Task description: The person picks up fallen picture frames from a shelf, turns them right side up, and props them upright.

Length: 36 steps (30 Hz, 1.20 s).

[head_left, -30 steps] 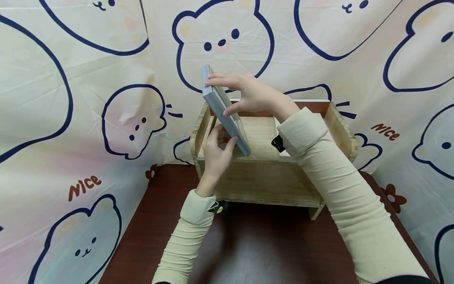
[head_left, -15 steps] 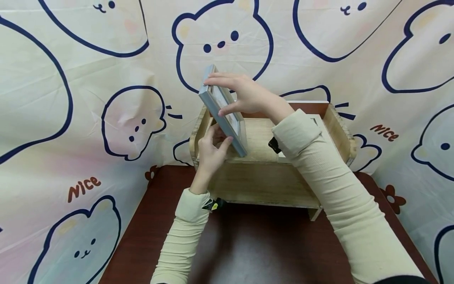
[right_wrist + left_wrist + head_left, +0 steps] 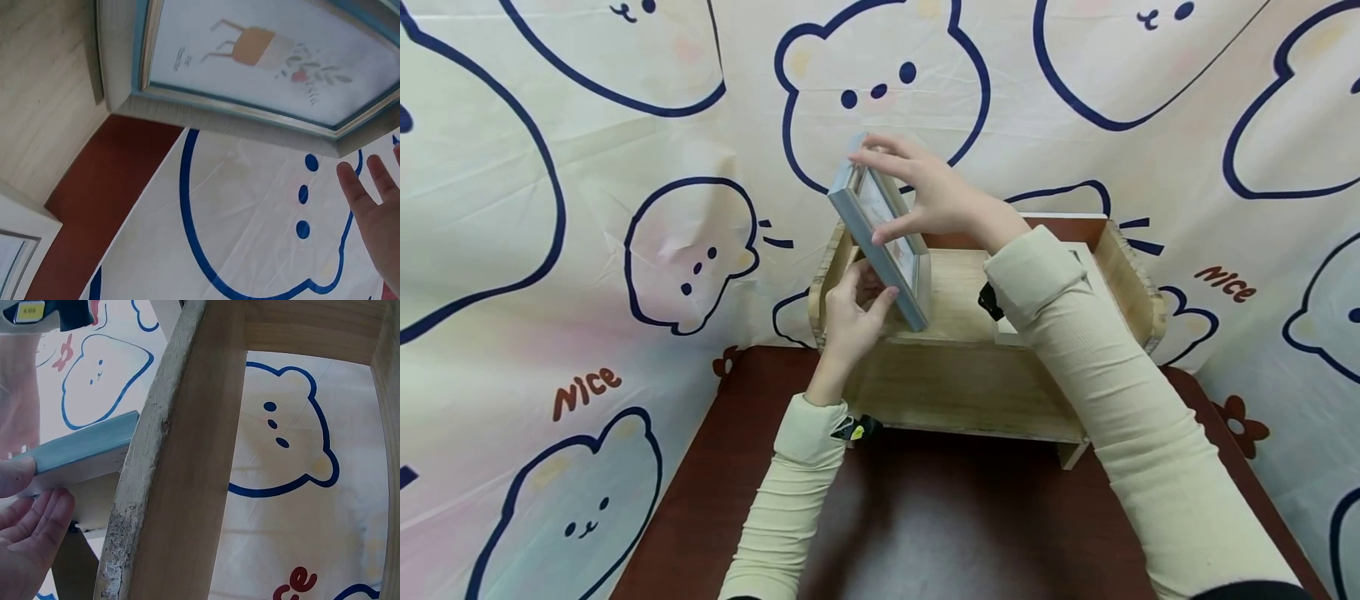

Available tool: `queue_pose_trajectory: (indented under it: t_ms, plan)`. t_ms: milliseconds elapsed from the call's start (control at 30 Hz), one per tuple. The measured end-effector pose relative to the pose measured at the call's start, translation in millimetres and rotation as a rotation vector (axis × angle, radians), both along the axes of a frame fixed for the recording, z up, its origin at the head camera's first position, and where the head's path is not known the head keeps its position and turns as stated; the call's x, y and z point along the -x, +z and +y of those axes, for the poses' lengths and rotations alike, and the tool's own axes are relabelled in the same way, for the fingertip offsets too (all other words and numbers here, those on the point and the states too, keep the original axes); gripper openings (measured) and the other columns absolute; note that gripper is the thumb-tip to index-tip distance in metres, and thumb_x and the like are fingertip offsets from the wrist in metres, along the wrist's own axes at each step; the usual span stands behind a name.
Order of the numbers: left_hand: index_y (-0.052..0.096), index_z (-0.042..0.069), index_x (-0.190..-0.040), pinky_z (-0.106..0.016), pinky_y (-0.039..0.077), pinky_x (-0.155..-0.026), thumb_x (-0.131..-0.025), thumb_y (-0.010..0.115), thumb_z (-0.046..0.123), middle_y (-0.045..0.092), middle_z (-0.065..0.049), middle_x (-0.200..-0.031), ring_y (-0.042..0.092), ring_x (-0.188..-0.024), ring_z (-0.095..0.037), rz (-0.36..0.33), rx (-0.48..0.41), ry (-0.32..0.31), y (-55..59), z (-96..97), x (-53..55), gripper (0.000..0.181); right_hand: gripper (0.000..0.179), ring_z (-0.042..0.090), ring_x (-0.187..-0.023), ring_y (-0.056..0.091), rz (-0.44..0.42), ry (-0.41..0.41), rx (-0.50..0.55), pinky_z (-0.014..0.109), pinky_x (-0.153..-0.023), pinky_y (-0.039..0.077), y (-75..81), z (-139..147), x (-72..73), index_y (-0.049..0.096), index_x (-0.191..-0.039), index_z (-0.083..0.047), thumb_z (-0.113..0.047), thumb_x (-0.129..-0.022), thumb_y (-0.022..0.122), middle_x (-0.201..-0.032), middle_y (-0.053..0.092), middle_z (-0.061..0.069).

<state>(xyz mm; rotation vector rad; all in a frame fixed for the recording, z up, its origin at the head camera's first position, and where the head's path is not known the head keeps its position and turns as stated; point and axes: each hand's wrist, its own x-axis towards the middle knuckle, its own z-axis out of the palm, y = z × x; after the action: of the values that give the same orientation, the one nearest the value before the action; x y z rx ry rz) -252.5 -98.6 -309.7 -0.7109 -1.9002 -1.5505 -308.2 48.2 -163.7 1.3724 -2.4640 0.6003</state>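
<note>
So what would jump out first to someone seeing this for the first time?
Probably the blue picture frame, tilted over the left end of the wooden shelf and held by both hands: the right hand at its top, the left hand at its lower edge. Then the bear-print cloth that fills the background.

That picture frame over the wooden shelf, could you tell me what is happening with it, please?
A person holds a blue picture frame tilted on edge over the left end of a wooden shelf on a dark red table. The right hand grips its upper part from the front; the left hand supports its back from below. The print inside shows a chair-like drawing. A white frame lies at the shelf's right end.
</note>
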Motion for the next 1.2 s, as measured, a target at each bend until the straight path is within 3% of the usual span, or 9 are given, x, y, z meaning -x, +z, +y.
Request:
queue_pose_trajectory:
  t_ms: [67,233,433,600,767,900,1000,1200]
  plan:
    - [0.05,-0.012,-0.113,-0.035,0.052,-0.073,-0.082,0.062,-0.006,0.059,-0.023,-0.09,0.061,-0.081,-0.029,-0.009,-0.005,0.003,2.0,0.4,-1.7,0.034,0.095,0.025,-0.134,0.016,-0.027,-0.033,-0.02,0.043,-0.106,0.022,1.6,0.2,4.6,0.029,-0.144,-0.016,-0.037,-0.066,0.08,-0.149,0.015,0.012]
    - [0.048,-0.017,-0.111,-0.042,0.051,-0.072,-0.081,0.06,-0.011,0.058,-0.027,-0.088,0.059,-0.079,-0.035,-0.007,0.001,0.004,16.8,4.7,-18.1,0.033,0.108,0.03,-0.136,0.004,-0.165,-0.101,-0.124,0.053,-0.106,0.015,7.9,-0.3,14.4,0.013,-0.147,-0.023,-0.042,-0.065,0.08,-0.15,-0.001,0.015]
    - [0.047,-0.02,-0.11,-0.045,0.051,-0.072,-0.08,0.059,-0.013,0.057,-0.029,-0.087,0.058,-0.079,-0.038,-0.002,-0.006,0.0,24.0,8.2,-25.4,0.032,0.11,0.028,-0.134,0.014,-0.271,-0.09,-0.164,0.051,-0.105,0.019,8.8,-0.6,22.9,0.005,-0.148,-0.026,-0.04,-0.067,0.079,-0.15,0.006,0.013]
    - [0.047,-0.02,-0.111,-0.046,0.05,-0.073,-0.081,0.058,-0.013,0.056,-0.03,-0.088,0.058,-0.08,-0.038,-0.014,0.002,-0.006,24.0,5.9,-25.1,0.033,0.108,0.029,-0.133,0.018,-0.236,-0.077,-0.152,0.05,-0.105,0.02,6.3,-1.6,25.1,0.009,-0.147,-0.024,-0.041,-0.066,0.079,-0.15,0.01,0.014]
    - [0.046,-0.02,-0.113,-0.043,0.05,-0.074,-0.082,0.057,-0.012,0.057,-0.031,-0.091,0.058,-0.082,-0.037,-0.058,0.031,-0.02,23.9,-2.5,-21.4,0.033,0.106,0.03,-0.132,0.018,-0.135,-0.09,-0.118,0.048,-0.106,0.019,0.8,-4.7,25.7,0.014,-0.146,-0.019,-0.045,-0.066,0.078,-0.148,0.012,0.018]
    - [0.046,-0.016,-0.117,-0.028,0.05,-0.074,-0.083,0.057,-0.01,0.058,-0.027,-0.094,0.058,-0.082,-0.023,-0.086,0.02,-0.082,12.6,-14.2,-4.5,0.036,0.105,0.03,-0.132,0.017,-0.106,-0.107,-0.07,0.048,-0.105,0.02,-4.9,-7.0,25.5,0.015,-0.146,-0.018,-0.046,-0.066,0.078,-0.148,0.01,0.019]
    - [0.046,-0.014,-0.119,-0.021,0.048,-0.073,-0.084,0.057,-0.009,0.058,-0.025,-0.096,0.056,-0.083,-0.014,-0.102,0.01,-0.131,5.1,-20.0,6.3,0.038,0.103,0.029,-0.132,0.015,-0.11,-0.108,-0.04,0.048,-0.105,0.021,-7.7,-5.7,26.0,0.016,-0.146,-0.019,-0.045,-0.067,0.077,-0.148,0.009,0.017]
    - [0.046,-0.013,-0.119,-0.023,0.049,-0.074,-0.084,0.057,-0.009,0.058,-0.026,-0.099,0.056,-0.084,-0.015,-0.13,0.014,-0.154,6.3,-19.7,8.8,0.038,0.091,0.025,-0.133,0.01,-0.242,-0.08,0.055,0.05,-0.105,0.017,-9.1,3.6,35.5,0.021,-0.145,-0.023,-0.033,-0.073,0.075,-0.149,0.007,0.011]
